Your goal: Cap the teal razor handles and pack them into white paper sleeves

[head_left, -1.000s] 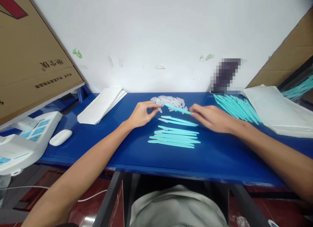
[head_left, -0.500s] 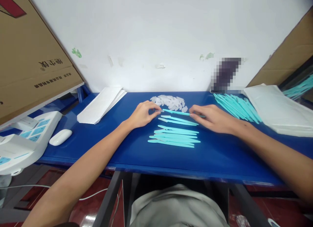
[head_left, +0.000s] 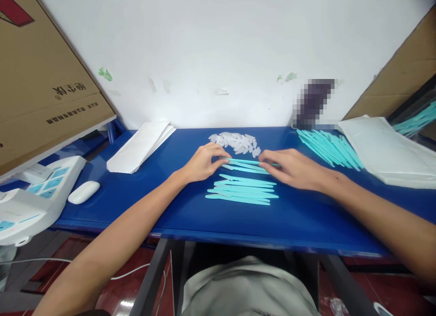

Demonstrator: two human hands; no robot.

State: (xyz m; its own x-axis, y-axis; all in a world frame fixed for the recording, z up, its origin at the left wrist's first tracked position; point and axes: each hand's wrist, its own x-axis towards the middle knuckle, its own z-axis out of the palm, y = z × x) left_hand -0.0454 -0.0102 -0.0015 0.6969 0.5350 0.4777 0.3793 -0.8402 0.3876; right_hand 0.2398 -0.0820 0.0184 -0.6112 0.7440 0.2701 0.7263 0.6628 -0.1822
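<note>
A turquoise eyebrow razor [head_left: 245, 161] is held level between both hands. My left hand [head_left: 206, 162] pinches its left end, where the fingers hide the blade and any cap on it. The handle end is in the closed fingers of my right hand [head_left: 289, 168]. Just behind the razor lies a heap of small translucent blade caps [head_left: 238, 142]. Directly below the hands, several more turquoise razors [head_left: 245, 190] lie side by side on the blue table [head_left: 190, 211], their handles pointing right.
Loose turquoise razors [head_left: 330, 148] are piled at the right, beside a white plastic bag [head_left: 384, 152]. White paper sleeves [head_left: 139, 148] lie back left. Nearer the left edge are a white oval case [head_left: 83, 192] and a power strip [head_left: 64, 184]. A cardboard box [head_left: 44, 71] rises at left.
Both hands have come slightly closer together and towards me with the razor. The clear cap seen at my left fingertips before is now hidden, with the razor's end inside those fingers.
</note>
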